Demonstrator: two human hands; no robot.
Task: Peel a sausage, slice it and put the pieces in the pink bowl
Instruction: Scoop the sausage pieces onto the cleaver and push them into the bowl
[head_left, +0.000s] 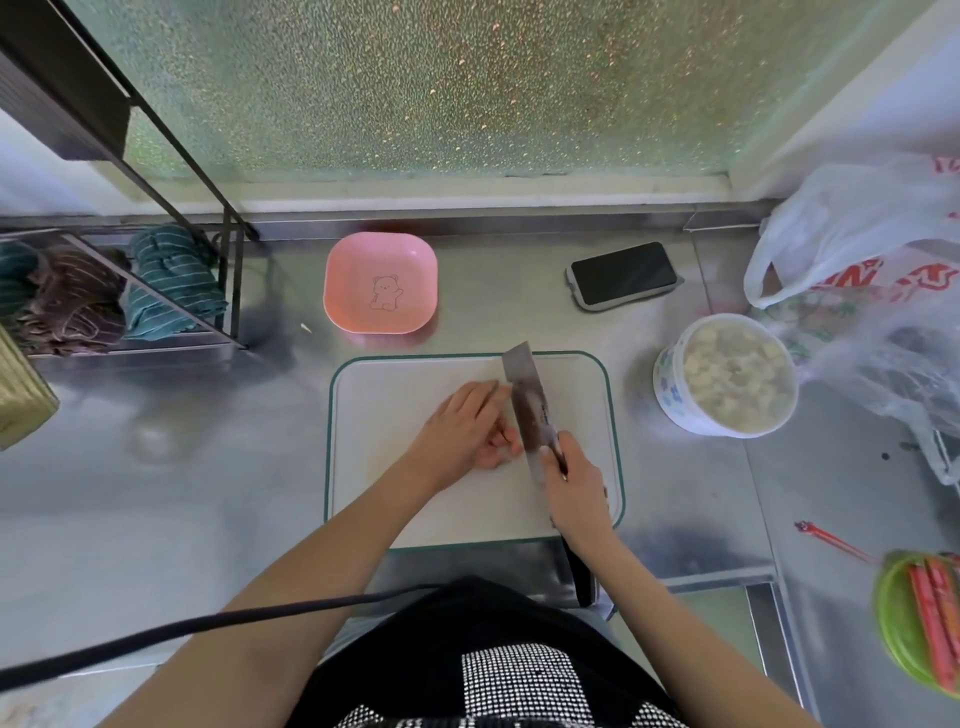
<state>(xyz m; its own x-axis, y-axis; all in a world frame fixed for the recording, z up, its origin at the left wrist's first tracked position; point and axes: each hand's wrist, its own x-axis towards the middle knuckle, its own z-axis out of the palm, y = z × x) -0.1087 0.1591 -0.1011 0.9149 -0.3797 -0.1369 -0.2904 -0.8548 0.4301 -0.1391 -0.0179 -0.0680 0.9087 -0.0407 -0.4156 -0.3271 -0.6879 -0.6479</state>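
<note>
On the white cutting board (395, 488), my left hand (460, 434) presses down on a pinkish peeled sausage (506, 439); only a small part of it shows under my fingers. My right hand (574, 493) grips the handle of a cleaver (527, 397). Its blade stands edge-down just right of my left fingers, against the sausage. The pink bowl (382, 283), with a bear drawn inside, sits empty behind the board.
A phone (623, 275) lies at the back right. A white tub of food (727, 374) and plastic bags (852, 249) stand to the right. A green plate of wrapped sausages (922, 618) is at the near right. A rack with cloths (130, 291) occupies the left.
</note>
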